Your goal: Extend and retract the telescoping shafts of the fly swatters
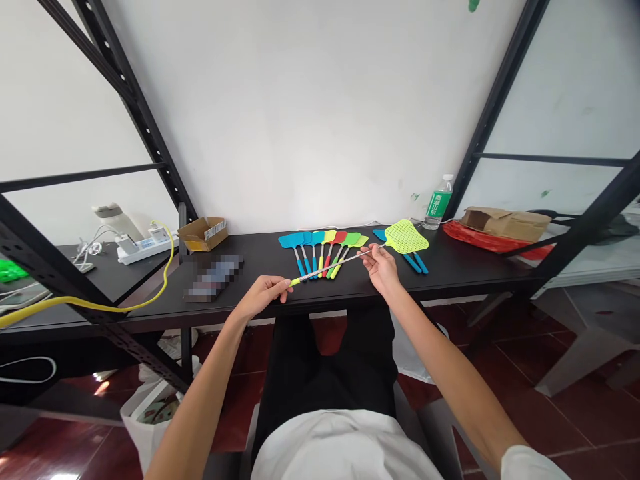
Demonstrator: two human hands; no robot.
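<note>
A yellow-green fly swatter (407,237) with a long thin metal shaft is held slantwise above the table's front part. My left hand (267,293) is closed round its handle end. Near the perforated head, my right hand (381,268) pinches the shaft between thumb and fingers. Behind the shaft, several shorter fly swatters lie fanned out side by side: blue ones (294,241), a red one (340,239) and green ones (352,240). Under the held head, blue handles (419,261) of other swatters stick out, their upper parts mostly hidden.
The black table (250,267) backs onto a white wall. An open cardboard box (203,235) and a blurred-out item (213,279) lie left. A water bottle (439,203), red bag (480,239) and brown carton (510,223) stand right. A yellow cable (165,283) crosses the left side.
</note>
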